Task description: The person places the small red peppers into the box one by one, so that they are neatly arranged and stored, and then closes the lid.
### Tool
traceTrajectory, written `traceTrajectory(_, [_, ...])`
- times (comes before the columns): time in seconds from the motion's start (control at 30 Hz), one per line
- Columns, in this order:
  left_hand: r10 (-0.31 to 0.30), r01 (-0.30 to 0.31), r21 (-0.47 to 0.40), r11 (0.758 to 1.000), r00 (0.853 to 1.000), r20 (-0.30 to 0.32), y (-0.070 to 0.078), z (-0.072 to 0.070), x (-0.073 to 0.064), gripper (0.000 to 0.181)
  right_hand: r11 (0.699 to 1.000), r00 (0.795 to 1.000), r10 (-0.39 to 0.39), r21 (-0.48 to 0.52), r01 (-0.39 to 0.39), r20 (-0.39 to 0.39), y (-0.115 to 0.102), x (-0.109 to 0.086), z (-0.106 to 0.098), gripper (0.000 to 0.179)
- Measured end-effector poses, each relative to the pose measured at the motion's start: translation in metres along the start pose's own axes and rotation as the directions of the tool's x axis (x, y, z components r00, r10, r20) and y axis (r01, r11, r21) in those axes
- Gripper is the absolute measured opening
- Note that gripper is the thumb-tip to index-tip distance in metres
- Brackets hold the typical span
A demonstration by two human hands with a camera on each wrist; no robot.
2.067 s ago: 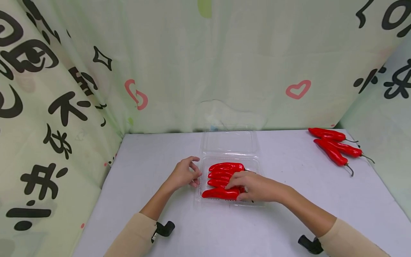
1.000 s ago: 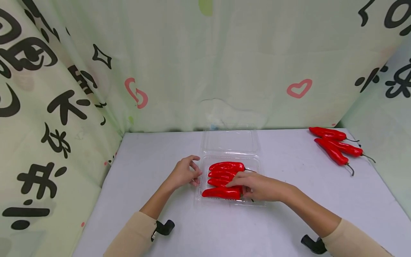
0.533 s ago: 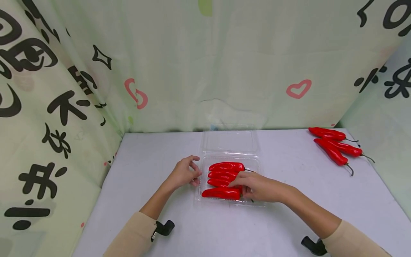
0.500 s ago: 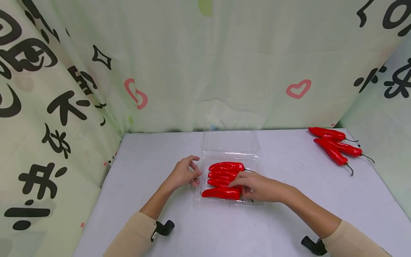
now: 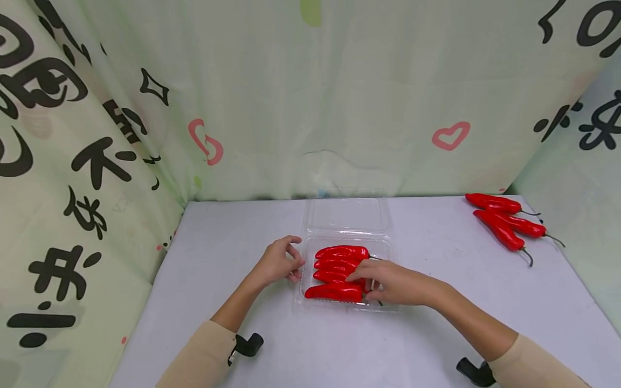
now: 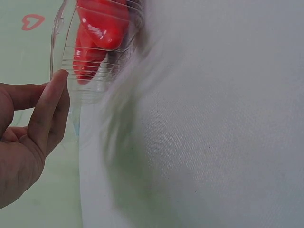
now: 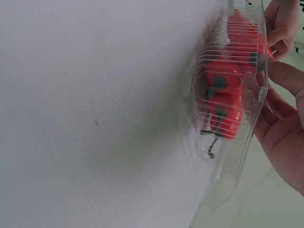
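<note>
A clear plastic clamshell box (image 5: pixel 349 241) lies with its lid raised at the back of the table. Several red chili peppers (image 5: pixel 335 291) lie side by side in its base, stems to the right. My left hand (image 5: pixel 281 261) is at the box's left rim; in the left wrist view my fingertips (image 6: pixel 60 76) touch the clear wall, fingers loosely bent. Over the peppers' stem ends, my right hand (image 5: pixel 395 283) reaches into the box, thumb and fingers about the front pepper. The right wrist view shows green caps (image 7: pixel 221 81) through the ribbed wall; my hand partly hides the stems.
Three more red chili peppers (image 5: pixel 502 229) lie in a loose group at the table's back right corner. A printed curtain (image 5: pixel 368 97) hangs behind the white table (image 5: pixel 310 350) and on both sides. Black wrist mounts (image 5: pixel 249 345) sit at both sleeves.
My right hand has shifted slightly right along the front pepper, and the thumb has drawn back toward its stem end. The left hand and the box have stayed in place.
</note>
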State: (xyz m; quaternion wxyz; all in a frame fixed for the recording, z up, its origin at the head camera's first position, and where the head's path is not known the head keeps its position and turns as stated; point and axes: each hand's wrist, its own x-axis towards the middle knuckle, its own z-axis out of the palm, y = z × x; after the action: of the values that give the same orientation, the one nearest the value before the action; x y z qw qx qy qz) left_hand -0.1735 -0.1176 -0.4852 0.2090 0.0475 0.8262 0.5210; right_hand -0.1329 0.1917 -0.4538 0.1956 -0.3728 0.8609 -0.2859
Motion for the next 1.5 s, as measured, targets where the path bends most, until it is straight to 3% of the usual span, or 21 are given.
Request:
traceTrajectory(0.4, [0.01, -0.01, 0.01, 1.0, 1.0, -0.004, 0.001, 0.0, -0.001, 0.057, 0.999, 0.999, -0.025, 0.037, 0.026, -0.02, 0.005, -0.002, -0.003, 0.048])
traceTrajectory(0.97, [0.003, -0.003, 0.009, 1.0, 1.0, -0.004, 0.001, -0.001, -0.001, 0.057, 0.995, 1.0, 0.003, 0.098, 0.0, -0.024, 0.009, -0.005, -0.004, 0.045])
traceTrajectory(1.2, [0.002, -0.002, 0.016, 1.0, 1.0, -0.004, 0.0, 0.0, 0.0, 0.058, 0.999, 0.992, 0.019, 0.041, -0.014, -0.126, 0.014, -0.011, -0.014, 0.041])
traceTrajectory(1.5, [-0.005, 0.005, 0.002, 1.0, 1.0, -0.002, -0.001, 0.0, 0.001, 0.058, 0.996, 0.962, 0.066, -0.04, -0.079, -0.263, 0.027, -0.028, -0.028, 0.047])
